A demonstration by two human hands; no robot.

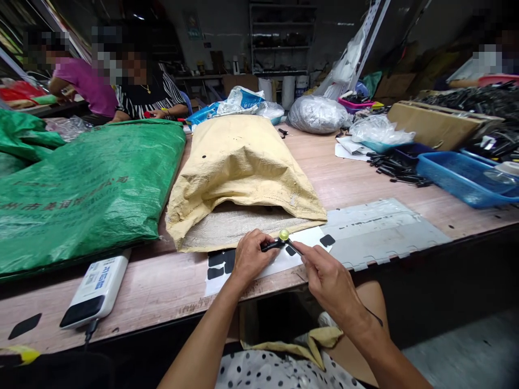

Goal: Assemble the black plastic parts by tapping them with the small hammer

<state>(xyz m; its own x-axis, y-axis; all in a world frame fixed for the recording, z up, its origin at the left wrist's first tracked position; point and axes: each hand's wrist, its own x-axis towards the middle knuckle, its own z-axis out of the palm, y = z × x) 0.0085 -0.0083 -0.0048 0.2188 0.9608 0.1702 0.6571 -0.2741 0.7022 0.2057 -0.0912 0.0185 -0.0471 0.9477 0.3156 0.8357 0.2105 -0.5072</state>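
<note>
My left hand (252, 255) is closed around a short black handle-like piece with a round, shiny yellow-green end (284, 235), just above the table edge. In my right hand (327, 276) is a thin dark tool (292, 247), its tip close to the round end; whether they touch I cannot tell. A white sheet (279, 265) with several rounded black patches lies beneath both hands, and one black patch (327, 240) is at its right side. Directly behind my hands, a yellow woven sack (247, 162) lies with its mouth towards me.
On the left lie a green sack (85, 194) and a white power bank (99, 286) with a cable. A grey board (385, 229) is on the right, with a blue bin (462, 178) and black parts (399, 170) beyond. Two people sit across the table.
</note>
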